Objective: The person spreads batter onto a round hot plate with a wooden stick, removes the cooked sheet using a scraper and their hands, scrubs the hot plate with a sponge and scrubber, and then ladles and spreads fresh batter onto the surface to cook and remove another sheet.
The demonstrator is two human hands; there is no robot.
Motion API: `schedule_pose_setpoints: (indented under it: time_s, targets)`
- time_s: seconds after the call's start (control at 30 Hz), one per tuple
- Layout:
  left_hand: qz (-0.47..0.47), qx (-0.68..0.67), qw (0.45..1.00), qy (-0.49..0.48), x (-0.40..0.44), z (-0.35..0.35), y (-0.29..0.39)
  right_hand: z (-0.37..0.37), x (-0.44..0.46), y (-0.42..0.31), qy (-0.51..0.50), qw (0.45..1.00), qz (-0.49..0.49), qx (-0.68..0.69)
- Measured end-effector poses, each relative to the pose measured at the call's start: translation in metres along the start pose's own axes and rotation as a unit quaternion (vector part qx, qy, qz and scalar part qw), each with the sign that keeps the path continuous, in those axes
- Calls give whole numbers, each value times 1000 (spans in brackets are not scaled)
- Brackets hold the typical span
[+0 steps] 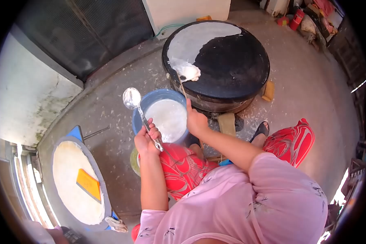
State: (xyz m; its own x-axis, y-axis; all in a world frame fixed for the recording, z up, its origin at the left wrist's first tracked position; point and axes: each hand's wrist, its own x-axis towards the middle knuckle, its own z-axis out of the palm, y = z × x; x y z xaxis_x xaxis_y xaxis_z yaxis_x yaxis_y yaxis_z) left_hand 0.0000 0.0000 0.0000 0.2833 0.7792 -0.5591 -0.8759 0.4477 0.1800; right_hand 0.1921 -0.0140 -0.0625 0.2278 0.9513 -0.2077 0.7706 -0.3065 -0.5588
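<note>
My left hand (147, 137) is closed round the handle of a metal ladle (131, 98). Its bowl is coated with white batter and points up and away, over the left rim of a blue tub (139, 106) of white batter. In my right hand (197, 123) is the thin wooden handle of a batter spreader (183, 88). The far end of this tool meets a thick white lump of batter (186, 70) at the left edge of a round black griddle (232, 61). A thin pale layer (201, 34) covers the griddle's far left part; the rest is bare black.
On my left, a round board with a pale flatbread (69, 179) carries a yellow scraper (88, 184). A yellow block (268, 91) lies beside the griddle's right side. A red cylinder (297, 19) stands far right, near piled goods. A wall (32, 89) rises at left.
</note>
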Motion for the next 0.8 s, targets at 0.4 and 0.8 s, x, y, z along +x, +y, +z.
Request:
schedule_pose_setpoints:
  time_s: [0.4,0.8]
  targets:
    - [-21,-16,1000,15,-6,7,-2,0,-30,21,63,996,-1,-68]
    - [-10,18,1000,20,-6,15,-8,-7,-49,61,85,994,27,-56]
